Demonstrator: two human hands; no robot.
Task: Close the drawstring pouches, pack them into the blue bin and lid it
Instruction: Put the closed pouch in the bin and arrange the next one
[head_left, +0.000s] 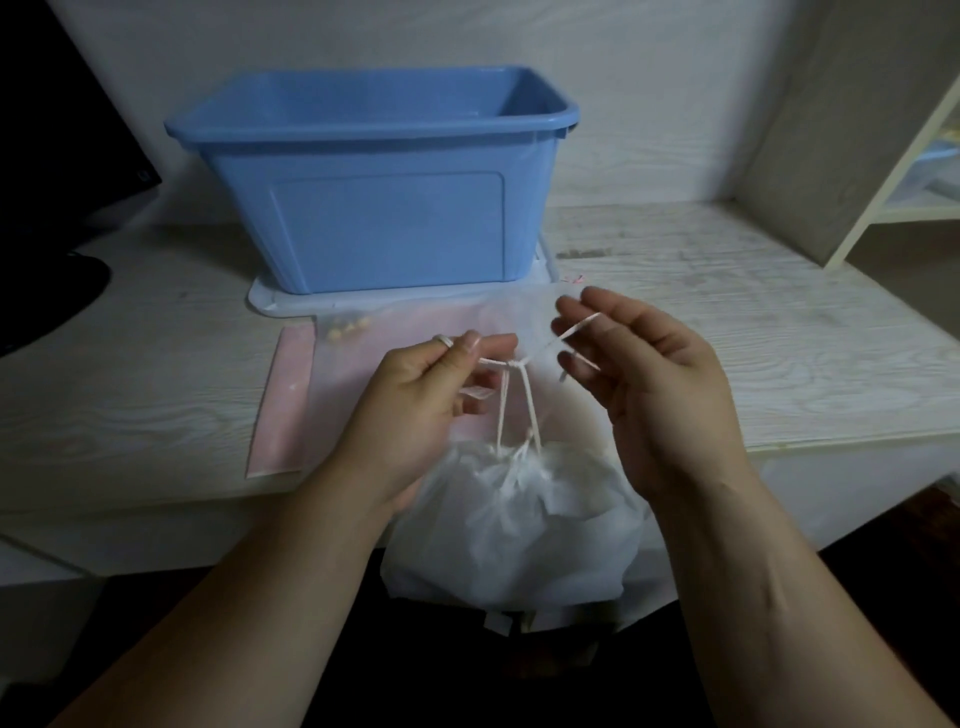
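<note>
A whitewashed wood-grain surface (156, 395) runs along a plain white wall, with a dark monitor (57, 156) at the left edge and a white open shelf unit (893, 171) at the right. At the back middle a blue rectangular plastic bin (374, 208) stands open on a pale flat plastic lid (270, 299). In front of it a flat pink pouch (291, 405) lies on the surface, with a clear flat bag (345, 327) holding a few small beige beads partly over it. A white translucent fabric drawstring pouch (514, 530) hangs just past the surface's near edge, below and between the two hands, its mouth gathered shut. From the mouth a thin pale cord (527, 400) rises to a knot. The left hand (415, 400) pinches one cord end between thumb and forefinger, just left of the knot. The right hand (649, 374), palm up with loosely curled fingers, holds the other end between its fingertips.
</note>
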